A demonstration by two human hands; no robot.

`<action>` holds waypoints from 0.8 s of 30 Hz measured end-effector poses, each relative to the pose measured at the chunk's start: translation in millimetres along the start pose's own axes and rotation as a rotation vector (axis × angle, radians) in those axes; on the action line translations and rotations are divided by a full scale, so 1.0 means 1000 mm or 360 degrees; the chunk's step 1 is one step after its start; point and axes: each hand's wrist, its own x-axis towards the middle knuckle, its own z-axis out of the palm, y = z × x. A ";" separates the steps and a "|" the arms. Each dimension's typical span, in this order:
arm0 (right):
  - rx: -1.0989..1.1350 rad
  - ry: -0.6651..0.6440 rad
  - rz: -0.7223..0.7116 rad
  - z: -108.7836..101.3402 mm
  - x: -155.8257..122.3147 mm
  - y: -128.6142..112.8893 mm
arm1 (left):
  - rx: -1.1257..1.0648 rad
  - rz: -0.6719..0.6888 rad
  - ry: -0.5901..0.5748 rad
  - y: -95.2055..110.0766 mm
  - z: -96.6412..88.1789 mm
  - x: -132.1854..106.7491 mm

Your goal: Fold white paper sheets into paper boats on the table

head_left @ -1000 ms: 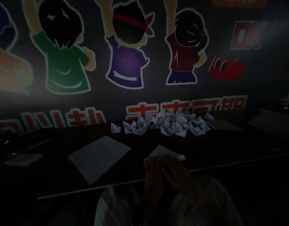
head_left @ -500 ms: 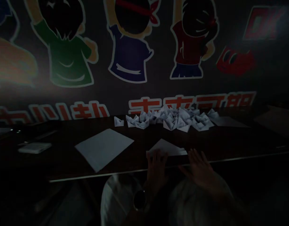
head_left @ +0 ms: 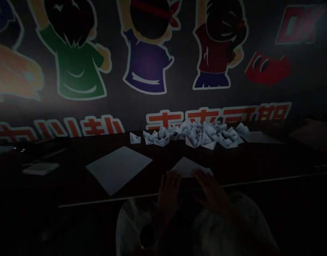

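Observation:
The scene is very dark. A folded white paper lies on the dark table just in front of me. My left hand rests at its near left corner, fingers stretched toward the paper. My right hand lies at its near right edge, fingers flat on the paper. Neither hand grips anything that I can see. Both wrists wear pale sleeves.
A flat white sheet lies left of the folded paper. A heap of several folded paper boats sits at the table's far edge. A small pale pad lies far left. A cartoon mural fills the wall behind.
A second ago both hands were stacked together on the paper. They then spread apart, and my right hand has now come back left onto the paper's near edge.

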 end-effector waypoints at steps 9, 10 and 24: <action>0.0054 -0.0066 0.0002 -0.001 0.003 0.001 | 0.0114 0.0029 0.0302 -0.029 -0.015 -0.028; 0.0057 -0.0072 0.0005 -0.002 0.003 0.001 | 0.0125 0.0009 0.0314 -0.029 -0.018 -0.029; 0.0105 -0.0061 -0.0058 -0.010 0.007 0.013 | -0.0300 0.0324 0.0023 -0.007 -0.017 0.024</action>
